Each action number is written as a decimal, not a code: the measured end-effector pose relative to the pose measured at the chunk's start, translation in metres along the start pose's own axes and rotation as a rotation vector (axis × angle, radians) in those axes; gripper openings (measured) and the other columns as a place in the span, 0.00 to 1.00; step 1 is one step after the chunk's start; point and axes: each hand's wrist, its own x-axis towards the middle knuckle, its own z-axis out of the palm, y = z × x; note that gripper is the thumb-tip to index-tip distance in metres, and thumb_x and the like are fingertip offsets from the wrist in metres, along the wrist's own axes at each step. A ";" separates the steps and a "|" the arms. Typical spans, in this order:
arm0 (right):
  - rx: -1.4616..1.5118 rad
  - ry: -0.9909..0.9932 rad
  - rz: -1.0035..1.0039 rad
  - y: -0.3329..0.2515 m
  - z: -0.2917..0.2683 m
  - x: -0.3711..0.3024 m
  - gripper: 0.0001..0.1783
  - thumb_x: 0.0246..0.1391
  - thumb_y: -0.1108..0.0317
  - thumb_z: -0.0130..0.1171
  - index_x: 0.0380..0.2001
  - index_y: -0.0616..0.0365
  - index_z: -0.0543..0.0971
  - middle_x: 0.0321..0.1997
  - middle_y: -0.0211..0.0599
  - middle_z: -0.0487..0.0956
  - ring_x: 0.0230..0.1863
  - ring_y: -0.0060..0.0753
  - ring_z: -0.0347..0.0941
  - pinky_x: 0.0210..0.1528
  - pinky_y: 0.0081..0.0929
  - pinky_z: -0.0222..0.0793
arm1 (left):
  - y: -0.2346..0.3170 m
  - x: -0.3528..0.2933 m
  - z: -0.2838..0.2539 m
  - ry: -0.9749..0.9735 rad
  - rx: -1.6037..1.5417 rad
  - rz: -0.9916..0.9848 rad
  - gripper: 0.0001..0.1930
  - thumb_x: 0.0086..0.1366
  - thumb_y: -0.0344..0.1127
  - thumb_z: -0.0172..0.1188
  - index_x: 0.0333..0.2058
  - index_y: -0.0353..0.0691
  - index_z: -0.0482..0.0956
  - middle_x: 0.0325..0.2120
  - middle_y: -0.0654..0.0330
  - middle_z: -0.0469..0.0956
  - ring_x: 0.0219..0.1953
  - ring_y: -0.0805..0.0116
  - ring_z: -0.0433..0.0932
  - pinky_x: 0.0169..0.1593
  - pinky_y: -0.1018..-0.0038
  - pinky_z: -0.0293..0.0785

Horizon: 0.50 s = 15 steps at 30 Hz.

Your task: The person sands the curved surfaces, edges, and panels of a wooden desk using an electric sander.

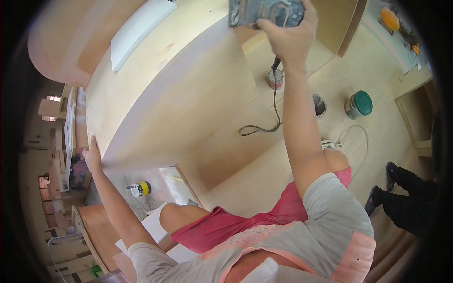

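At the top of the head view, my right hand (295,40) is closed around a dusty blue-grey power sander (269,12). The sander is by the far end of a large curved wooden panel (174,52), and the picture's edge cuts it off. Its black cord (275,104) hangs below my wrist and loops near the floor. My left hand (93,155) grips the near left corner of the same panel, thumb along the edge. Some of its fingers are hidden behind the wood. A white rectangular piece (141,33) lies on the panel's upper face.
Several cans stand on the right: a small tin (275,79), an open one (319,105) and one with a green lid (362,103). A yellow-and-white tub (140,189) sits lower left. Another person's legs (401,195) are at right. A thin pale cable (361,129) curves across the floor.
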 end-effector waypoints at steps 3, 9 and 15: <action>0.003 0.034 0.047 0.002 -0.003 0.007 0.42 0.25 0.73 0.66 0.53 0.62 0.66 0.46 0.46 0.69 0.48 0.44 0.67 0.54 0.33 0.64 | 0.009 -0.009 -0.001 -0.031 -0.006 -0.019 0.54 0.51 0.73 0.52 0.60 0.24 0.58 0.58 0.38 0.64 0.62 0.47 0.61 0.63 0.62 0.56; -0.068 -0.046 -0.175 0.001 -0.004 -0.013 0.42 0.23 0.65 0.74 0.50 0.56 0.69 0.45 0.42 0.69 0.47 0.44 0.67 0.50 0.35 0.66 | -0.001 -0.002 0.001 0.018 -0.011 -0.011 0.55 0.51 0.73 0.52 0.60 0.25 0.57 0.58 0.38 0.63 0.62 0.47 0.61 0.63 0.62 0.56; -0.040 -0.022 -0.104 -0.007 -0.005 0.005 0.42 0.25 0.74 0.67 0.52 0.62 0.66 0.44 0.47 0.69 0.47 0.47 0.67 0.53 0.35 0.64 | 0.003 -0.002 0.003 -0.008 -0.010 -0.019 0.56 0.51 0.73 0.52 0.61 0.25 0.56 0.59 0.38 0.62 0.63 0.47 0.60 0.63 0.62 0.56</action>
